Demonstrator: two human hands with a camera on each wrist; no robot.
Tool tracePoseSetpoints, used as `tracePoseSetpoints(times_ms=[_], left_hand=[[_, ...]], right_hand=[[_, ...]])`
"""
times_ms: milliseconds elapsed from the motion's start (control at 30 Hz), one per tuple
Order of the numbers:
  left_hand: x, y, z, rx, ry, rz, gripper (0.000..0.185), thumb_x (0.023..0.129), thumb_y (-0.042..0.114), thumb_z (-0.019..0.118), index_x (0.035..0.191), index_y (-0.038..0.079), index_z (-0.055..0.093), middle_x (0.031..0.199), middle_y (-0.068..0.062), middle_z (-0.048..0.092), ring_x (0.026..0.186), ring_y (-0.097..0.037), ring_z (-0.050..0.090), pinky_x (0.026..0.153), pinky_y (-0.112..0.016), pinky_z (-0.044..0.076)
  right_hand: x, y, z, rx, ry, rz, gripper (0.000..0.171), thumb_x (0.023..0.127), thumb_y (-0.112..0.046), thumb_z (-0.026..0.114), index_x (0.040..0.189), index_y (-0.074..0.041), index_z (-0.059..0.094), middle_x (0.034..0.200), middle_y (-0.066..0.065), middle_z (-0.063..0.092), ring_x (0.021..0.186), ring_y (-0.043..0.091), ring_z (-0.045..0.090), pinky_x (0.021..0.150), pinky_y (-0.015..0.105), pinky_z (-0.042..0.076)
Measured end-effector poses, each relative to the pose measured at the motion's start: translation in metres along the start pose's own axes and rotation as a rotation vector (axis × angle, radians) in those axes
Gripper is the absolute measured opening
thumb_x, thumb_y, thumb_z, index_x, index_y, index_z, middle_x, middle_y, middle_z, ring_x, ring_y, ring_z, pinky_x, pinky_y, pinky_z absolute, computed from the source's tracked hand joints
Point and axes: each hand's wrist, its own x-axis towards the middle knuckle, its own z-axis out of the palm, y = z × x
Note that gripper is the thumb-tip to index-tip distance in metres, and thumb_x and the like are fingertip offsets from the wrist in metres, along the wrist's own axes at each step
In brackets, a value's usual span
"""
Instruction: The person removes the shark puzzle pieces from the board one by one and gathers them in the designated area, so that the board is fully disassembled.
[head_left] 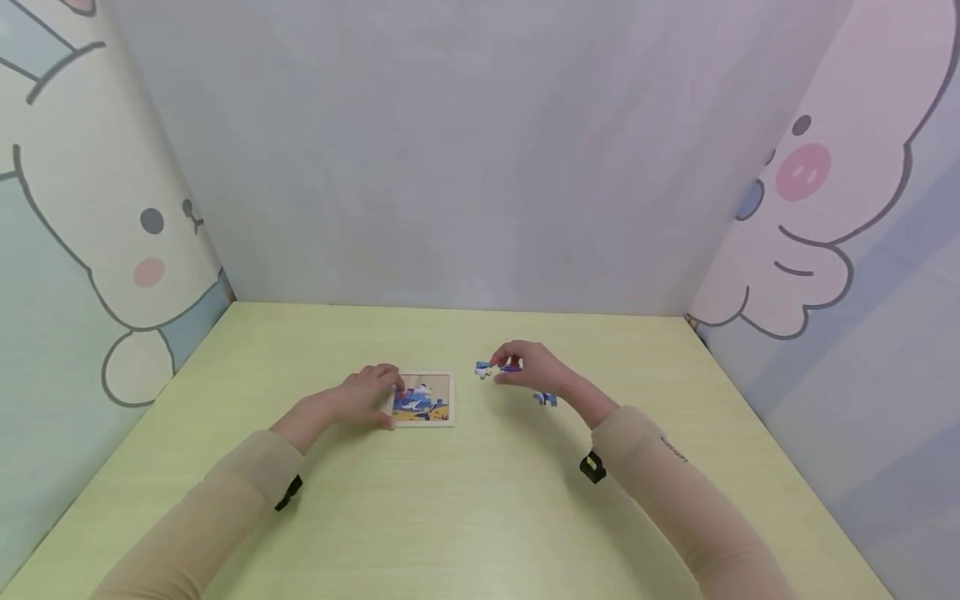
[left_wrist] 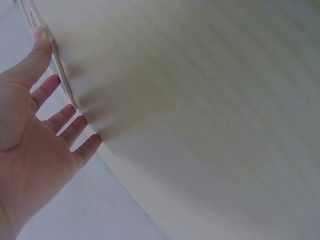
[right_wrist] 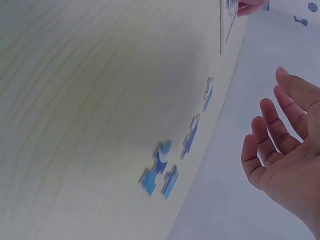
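Nearest the viewer, two forearms in beige sleeves are stretched over the pale green worktop (head_left: 465, 500). The left hand (head_left: 367, 396) is laid at the left edge of a small framed jigsaw puzzle board (head_left: 423, 400), which lies flat near the middle of the worktop; its fingers (left_wrist: 65, 117) are seen spread and nearly straight in the left wrist view, the tips touching the board's thin edge, with nothing clasped. A loose blue puzzle piece (head_left: 546, 400) is seen lying on the worktop just beside the right wrist. Slightly farther on, the right hand (head_left: 528, 371) is held over more loose blue and white puzzle pieces (head_left: 486, 368), to the right of the board. In the right wrist view its fingers (right_wrist: 280, 130) are shown relaxed, lightly bent and parted, above the worktop with nothing gripped, and several blue pieces (right_wrist: 162, 170) are strewn beneath. Beyond, the worktop is enclosed by walls printed with cartoon animals (head_left: 810, 208).
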Motion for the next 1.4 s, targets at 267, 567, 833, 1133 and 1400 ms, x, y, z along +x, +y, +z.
tracePoseSetpoints(times_ms=[267, 567, 833, 1133, 1400], left_hand=[[-0.002, 0.002, -0.001, 0.0, 0.007, 0.007, 0.049, 0.079, 0.035, 0.075, 0.118, 0.016, 0.052, 0.145, -0.02, 0.034, 0.131, -0.044, 0.032, 0.101, -0.065, 0.029], [-0.003, 0.004, -0.002, -0.014, -0.002, -0.001, 0.049, 0.079, 0.034, 0.075, 0.118, 0.017, 0.052, 0.145, -0.02, 0.034, 0.132, -0.045, 0.031, 0.101, -0.065, 0.028], [-0.003, 0.003, -0.002, -0.015, -0.001, 0.002, 0.05, 0.079, 0.035, 0.075, 0.119, 0.015, 0.052, 0.145, -0.021, 0.034, 0.131, -0.045, 0.032, 0.1, -0.066, 0.029], [0.0, 0.0, 0.0, 0.008, 0.008, 0.013, 0.049, 0.08, 0.037, 0.074, 0.119, 0.017, 0.052, 0.145, -0.02, 0.035, 0.131, -0.044, 0.032, 0.099, -0.066, 0.031], [0.002, 0.0, 0.0, 0.013, 0.002, 0.002, 0.049, 0.08, 0.037, 0.074, 0.118, 0.018, 0.052, 0.145, -0.02, 0.035, 0.131, -0.044, 0.032, 0.099, -0.066, 0.031]], right_hand=[[0.02, -0.017, 0.019, 0.013, -0.026, 0.0, 0.033, 0.086, -0.017, 0.07, 0.116, -0.006, 0.063, 0.117, 0.013, 0.062, 0.106, 0.031, 0.054, 0.085, 0.038, 0.049], [0.041, -0.026, 0.047, -0.012, -0.056, 0.012, 0.036, 0.085, -0.021, 0.071, 0.119, -0.014, 0.063, 0.121, 0.001, 0.06, 0.113, 0.024, 0.053, 0.094, 0.038, 0.046], [0.053, -0.031, 0.065, 0.008, -0.119, 0.014, 0.036, 0.084, -0.022, 0.072, 0.119, -0.015, 0.064, 0.123, 0.0, 0.059, 0.115, 0.02, 0.052, 0.098, 0.039, 0.044], [0.064, -0.033, 0.075, -0.031, -0.173, 0.024, 0.046, 0.08, -0.027, 0.076, 0.123, -0.02, 0.062, 0.126, -0.001, 0.058, 0.114, 0.016, 0.052, 0.098, 0.034, 0.042], [0.07, -0.033, 0.083, -0.189, -0.206, 0.029, 0.048, 0.081, -0.033, 0.074, 0.127, -0.027, 0.06, 0.129, -0.003, 0.052, 0.117, 0.016, 0.044, 0.099, 0.034, 0.039]])
